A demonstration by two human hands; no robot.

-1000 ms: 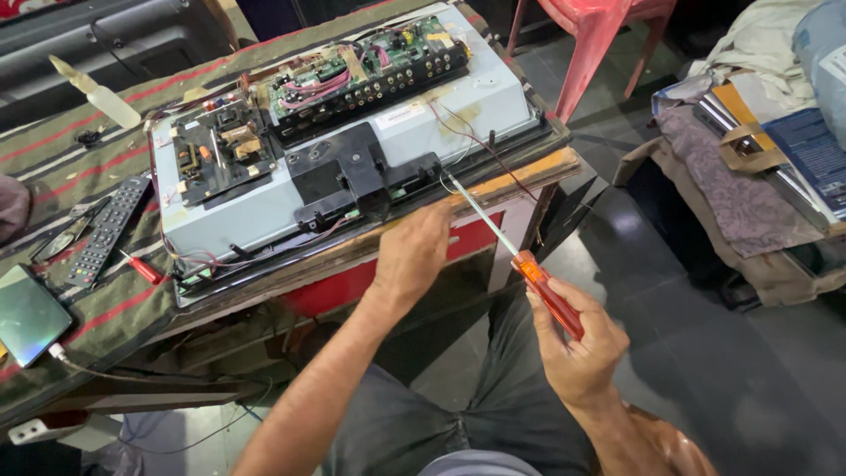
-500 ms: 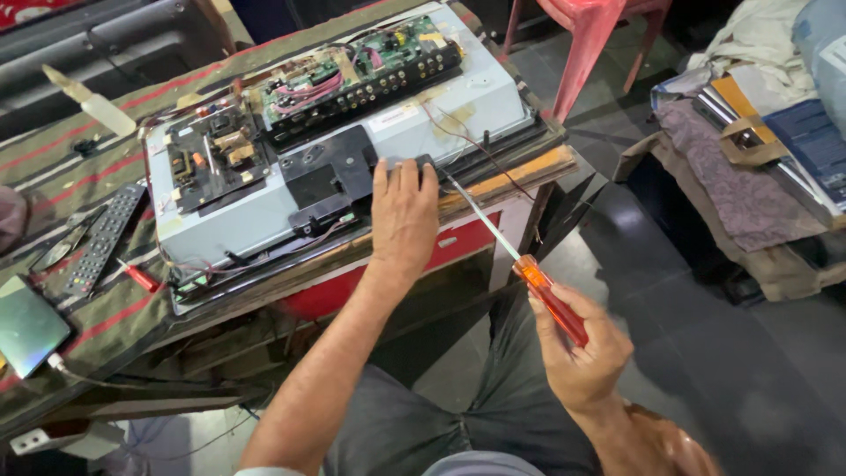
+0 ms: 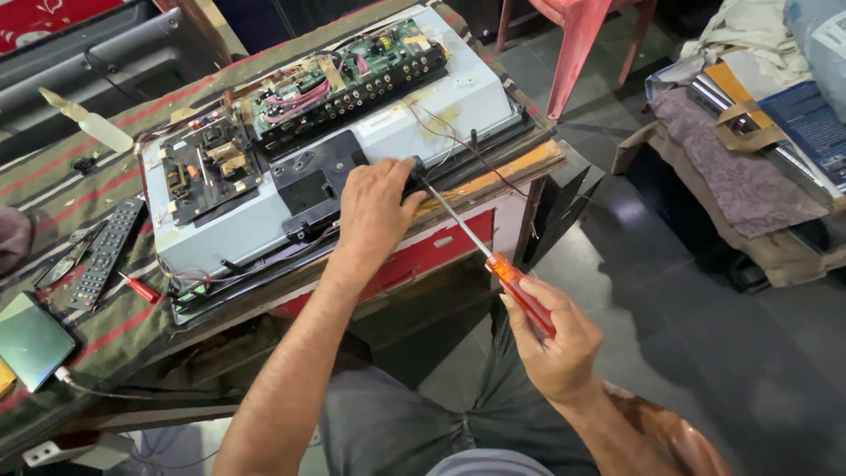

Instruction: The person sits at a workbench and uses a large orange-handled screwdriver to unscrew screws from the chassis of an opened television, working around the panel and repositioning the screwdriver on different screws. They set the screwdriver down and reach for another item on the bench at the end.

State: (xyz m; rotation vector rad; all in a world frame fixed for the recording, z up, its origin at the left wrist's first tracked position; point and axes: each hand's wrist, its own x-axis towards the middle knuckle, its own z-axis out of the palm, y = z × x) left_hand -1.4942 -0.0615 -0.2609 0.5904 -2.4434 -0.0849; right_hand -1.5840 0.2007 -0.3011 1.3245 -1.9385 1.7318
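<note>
Striped workbench [image 3: 106, 339] carries opened television chassis [image 3: 335, 150], circuit boards exposed. Left hand [image 3: 374, 207] pressing black bracket [image 3: 322, 181], gripping nothing. Right hand [image 3: 555, 339] clenched around orange screwdriver [image 3: 493, 264], tip at bracket's right end; bracket apparently not yet off.

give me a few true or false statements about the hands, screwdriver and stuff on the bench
1. The right hand holds an orange-handled screwdriver. True.
2. The left hand rests on the remote. False: it rests on the black bracket of the opened TV back; the remote lies apart, further left.
3. The screwdriver tip points toward the bracket beside the left hand. True.
4. The circuit boards are covered by a lid. False: the green board is exposed.
5. The phone lies on the TV. False: it lies on the striped cloth.
</note>
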